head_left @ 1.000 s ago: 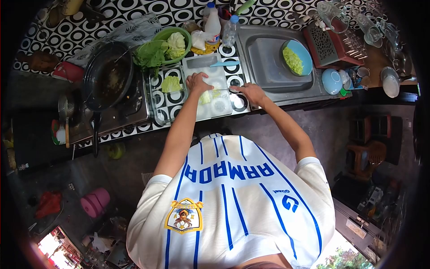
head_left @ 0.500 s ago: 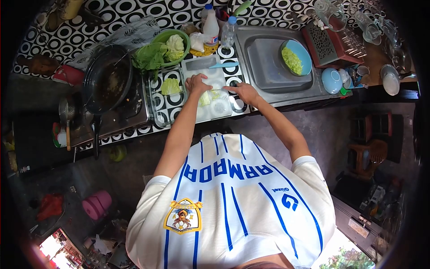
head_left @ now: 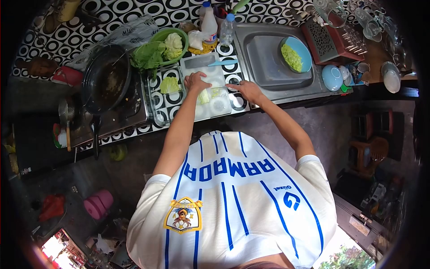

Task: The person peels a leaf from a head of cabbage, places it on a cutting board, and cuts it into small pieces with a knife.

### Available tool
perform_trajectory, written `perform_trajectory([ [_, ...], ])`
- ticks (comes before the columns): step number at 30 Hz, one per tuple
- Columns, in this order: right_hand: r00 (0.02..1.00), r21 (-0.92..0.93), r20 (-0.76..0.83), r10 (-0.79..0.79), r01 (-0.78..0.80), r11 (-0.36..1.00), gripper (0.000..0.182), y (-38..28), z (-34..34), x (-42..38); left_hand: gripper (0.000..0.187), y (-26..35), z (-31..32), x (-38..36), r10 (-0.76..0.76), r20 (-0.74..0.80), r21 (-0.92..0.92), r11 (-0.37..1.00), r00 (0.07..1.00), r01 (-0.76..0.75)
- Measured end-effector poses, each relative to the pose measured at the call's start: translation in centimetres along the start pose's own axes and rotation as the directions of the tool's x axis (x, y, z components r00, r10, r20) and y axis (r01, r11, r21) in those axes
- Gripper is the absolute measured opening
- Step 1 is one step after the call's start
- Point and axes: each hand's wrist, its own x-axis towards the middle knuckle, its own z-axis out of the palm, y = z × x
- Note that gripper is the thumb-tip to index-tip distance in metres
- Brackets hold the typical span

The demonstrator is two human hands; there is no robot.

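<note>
On the pale board (head_left: 202, 113), my left hand (head_left: 195, 83) is closed, its fingers curled and thumb pointing right; what lies under it is hidden. My right hand (head_left: 247, 91) is at the board's right side, its fingers closed around something thin that I cannot make out. Shredded pale green leaf (head_left: 204, 97) lies between and below the hands. Above them, a wide grey blade with a light blue handle (head_left: 228, 62) rests across the board's top. A lettuce piece (head_left: 169, 85) sits in the clear glass dish (head_left: 162, 122) to the left.
Behind are a green bowl (head_left: 183, 37) of leafy vegetables, a white bottle (head_left: 209, 24) and a clear bottle (head_left: 227, 31). A black pan (head_left: 96, 107) sits at left. On the right, a blue bowl (head_left: 305, 53) with shredded greens stands in the sink area (head_left: 251, 92).
My left hand has shifted very slightly left and down. My right hand is nearly in the same place. The shirt and arms have moved a little with the view.
</note>
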Motion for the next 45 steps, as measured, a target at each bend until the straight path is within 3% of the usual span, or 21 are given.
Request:
perform_trajectory([
  [6, 1.000, -0.008, -0.011, -0.007, 0.007, 1.000, 0.073, 0.0, 1.0, 1.3, 0.056, -0.1, -0.3, 1.0, -0.060, 0.117, -0.067, 0.995, 0.991, 0.068],
  [15, 0.988, 0.103, 0.091, 0.128, -0.138, 0.985, 0.081, -1.3, 2.1, 0.3, 0.052, -0.8, 0.5, 0.7, -0.009, 0.048, -0.074, 0.997, 0.999, 0.012],
  [18, 0.951, 0.106, 0.209, 0.228, -0.254, 0.962, 0.083, -2.6, 1.7, -0.1, 0.039, -1.5, 0.7, 0.7, 0.033, 0.012, -0.117, 0.993, 0.999, -0.031],
  [22, 0.941, -0.013, 0.147, 0.306, -0.307, 0.952, 0.086, -5.1, 1.8, -1.3, 0.024, -2.7, 1.7, 0.7, 0.125, -0.077, -0.168, 0.976, 0.989, -0.136],
  [25, 0.957, -0.012, 0.078, 0.281, -0.281, 0.960, 0.081, -6.0, 3.2, -1.9, 0.016, -3.9, 2.7, -0.1, 0.227, -0.175, -0.200, 0.944, 0.958, -0.261],
  [27, 0.966, 0.104, -0.050, 0.252, -0.246, 0.964, 0.072, -6.3, 3.5, -2.2, 0.013, -4.5, 3.1, -0.2, 0.280, -0.214, -0.221, 0.919, 0.936, -0.326],
  [32, 0.888, 0.372, -0.130, 0.440, -0.368, 0.852, 0.060, -8.6, 3.1, -3.1, 0.027, -5.4, 3.5, -2.8, 0.341, -0.330, -0.213, 0.881, 0.880, -0.422],
  [39, 0.826, 0.376, -0.112, 0.552, -0.479, 0.793, 0.059, -11.1, 6.3, -3.9, 0.044, -4.3, 3.4, -8.0, 0.250, -0.285, -0.181, 0.934, 0.925, -0.308],
  [43, 0.890, 0.328, -0.039, 0.454, -0.418, 0.847, 0.060, -12.8, 6.4, -3.3, 0.052, -4.4, 3.7, -8.5, 0.236, -0.277, -0.180, 0.940, 0.932, -0.291],
  [45, 0.878, 0.386, -0.076, 0.472, -0.410, 0.826, 0.058, -13.1, 6.2, -3.2, 0.055, -4.3, 3.6, -8.8, 0.232, -0.273, -0.162, 0.946, 0.934, -0.282],
])
